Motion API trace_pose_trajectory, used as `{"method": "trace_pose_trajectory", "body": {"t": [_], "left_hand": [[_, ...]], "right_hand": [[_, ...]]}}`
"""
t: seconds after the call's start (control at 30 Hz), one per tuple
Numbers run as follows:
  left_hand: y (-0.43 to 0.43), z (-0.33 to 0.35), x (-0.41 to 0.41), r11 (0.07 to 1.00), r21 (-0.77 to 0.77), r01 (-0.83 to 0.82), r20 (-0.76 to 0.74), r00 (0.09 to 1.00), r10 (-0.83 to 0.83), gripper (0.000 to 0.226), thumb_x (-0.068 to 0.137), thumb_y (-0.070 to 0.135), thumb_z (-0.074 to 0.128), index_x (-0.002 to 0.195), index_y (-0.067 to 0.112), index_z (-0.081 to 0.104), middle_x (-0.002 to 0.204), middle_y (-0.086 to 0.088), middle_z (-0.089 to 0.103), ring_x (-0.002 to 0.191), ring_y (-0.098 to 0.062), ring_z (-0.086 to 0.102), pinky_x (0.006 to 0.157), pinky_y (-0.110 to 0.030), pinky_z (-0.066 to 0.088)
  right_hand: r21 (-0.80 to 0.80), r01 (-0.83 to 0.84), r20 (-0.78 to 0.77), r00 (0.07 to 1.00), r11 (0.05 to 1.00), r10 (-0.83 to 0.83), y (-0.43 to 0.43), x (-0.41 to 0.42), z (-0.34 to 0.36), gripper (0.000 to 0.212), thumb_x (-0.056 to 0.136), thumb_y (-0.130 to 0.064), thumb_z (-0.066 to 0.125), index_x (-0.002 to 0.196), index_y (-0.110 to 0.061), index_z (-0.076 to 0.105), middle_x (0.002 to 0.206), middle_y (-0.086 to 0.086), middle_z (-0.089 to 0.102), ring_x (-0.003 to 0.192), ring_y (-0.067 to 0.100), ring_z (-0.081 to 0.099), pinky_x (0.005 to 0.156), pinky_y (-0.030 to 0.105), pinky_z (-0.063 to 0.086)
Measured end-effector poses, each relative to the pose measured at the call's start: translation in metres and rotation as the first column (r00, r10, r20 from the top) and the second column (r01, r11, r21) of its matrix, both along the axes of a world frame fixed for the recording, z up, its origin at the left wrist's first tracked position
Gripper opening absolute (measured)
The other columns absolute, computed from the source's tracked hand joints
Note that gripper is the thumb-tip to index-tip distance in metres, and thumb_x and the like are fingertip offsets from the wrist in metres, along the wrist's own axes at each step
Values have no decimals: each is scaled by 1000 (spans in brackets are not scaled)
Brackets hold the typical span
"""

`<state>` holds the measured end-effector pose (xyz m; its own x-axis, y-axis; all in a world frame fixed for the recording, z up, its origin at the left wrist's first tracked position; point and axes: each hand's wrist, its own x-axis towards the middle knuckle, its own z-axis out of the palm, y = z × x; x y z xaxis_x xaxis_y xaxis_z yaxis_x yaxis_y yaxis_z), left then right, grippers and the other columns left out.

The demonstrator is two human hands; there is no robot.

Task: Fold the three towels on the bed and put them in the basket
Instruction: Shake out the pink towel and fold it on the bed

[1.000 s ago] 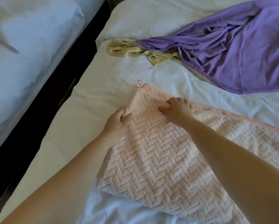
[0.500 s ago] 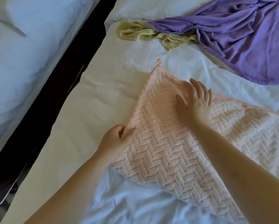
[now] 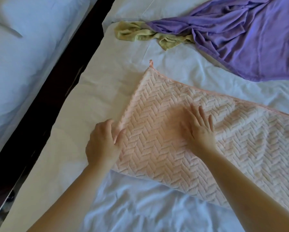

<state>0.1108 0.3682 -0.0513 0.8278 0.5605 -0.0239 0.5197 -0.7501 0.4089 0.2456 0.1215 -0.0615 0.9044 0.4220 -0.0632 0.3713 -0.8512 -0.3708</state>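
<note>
A pink towel (image 3: 174,101) with a herringbone weave lies folded on the white bed sheet (image 3: 96,84), a small loop at its far corner. My left hand (image 3: 103,143) pinches the towel's left edge between thumb and fingers. My right hand (image 3: 199,128) lies flat on top of the towel, fingers spread and blurred. A crumpled purple towel (image 3: 251,39) sits at the far right of the bed. A yellow-green towel (image 3: 140,33) lies bunched beside it, partly under the purple one. No basket is in view.
A dark gap (image 3: 44,101) runs along the bed's left side, with a second white bed (image 3: 23,56) beyond it. A white pillow (image 3: 133,9) lies at the head of the bed behind the towels.
My right hand has opened flat and slid toward me across the pink towel. My left hand has moved toward me along the left edge, still pinching it.
</note>
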Motion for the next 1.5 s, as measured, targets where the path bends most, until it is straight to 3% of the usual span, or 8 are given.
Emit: {"method": "trace_pose_trajectory", "body": {"t": [0.23,0.47,0.7,0.83,1.0,1.17,1.33,1.5], "left_hand": [[-64,7,116,775,156,612,4,785,-620,49,97,38,45,144,27,39,159,4,20,142,-22,26,114,-44,23],[-64,1,222,756,239,609,-25,782,-622,39,94,28,51,132,27,52,135,6,55,127,-21,45,108,-40,21],[-52,0,244,659,344,669,-35,710,-703,36,90,51,46,98,21,64,91,2,62,88,-28,60,75,-37,26],[-45,2,252,671,434,601,32,734,-678,37,88,49,44,92,18,64,86,-2,63,82,-30,59,72,-38,24],[-70,-8,247,787,385,483,-18,856,-517,25,85,28,65,109,19,65,118,-6,57,109,-33,49,95,-43,26],[-166,-12,209,559,320,764,90,563,-821,40,99,37,35,132,24,53,144,0,48,132,-23,42,110,-44,25],[-193,-41,212,563,222,796,-323,605,-728,64,92,58,2,152,34,8,160,8,2,148,-16,4,119,-44,7],[-205,-38,212,572,273,774,-335,634,-697,65,91,59,12,150,32,22,160,4,14,147,-20,16,117,-47,11]], "right_hand": [[-15,123,11,992,992,-123,-62,59,2,53,96,-38,27,148,-27,27,159,-7,16,147,14,4,119,39,-4],[-86,176,-31,983,981,-179,-106,137,1,34,95,-39,44,126,-29,50,125,-6,61,124,20,47,114,41,13],[-158,26,-168,984,987,-53,-134,156,9,29,87,-59,46,87,-31,50,73,-16,53,78,20,56,73,32,35],[66,18,38,999,998,-21,-141,176,13,28,88,-47,54,93,-20,56,85,-6,57,81,27,58,70,33,39],[-212,91,33,996,973,-86,-126,172,-5,42,92,-51,47,122,-22,54,125,2,52,117,26,47,100,37,30],[169,79,290,949,982,-126,-126,109,-8,40,99,-35,36,131,-19,54,141,-1,50,134,21,39,109,36,26],[-183,59,5,998,981,-59,-200,79,-29,53,97,-57,7,149,-43,5,158,-16,2,146,7,-7,120,37,0],[-387,185,-4,979,904,-202,-293,103,-22,63,92,-62,0,151,-38,6,158,-15,0,145,7,-10,119,36,-7]]}}
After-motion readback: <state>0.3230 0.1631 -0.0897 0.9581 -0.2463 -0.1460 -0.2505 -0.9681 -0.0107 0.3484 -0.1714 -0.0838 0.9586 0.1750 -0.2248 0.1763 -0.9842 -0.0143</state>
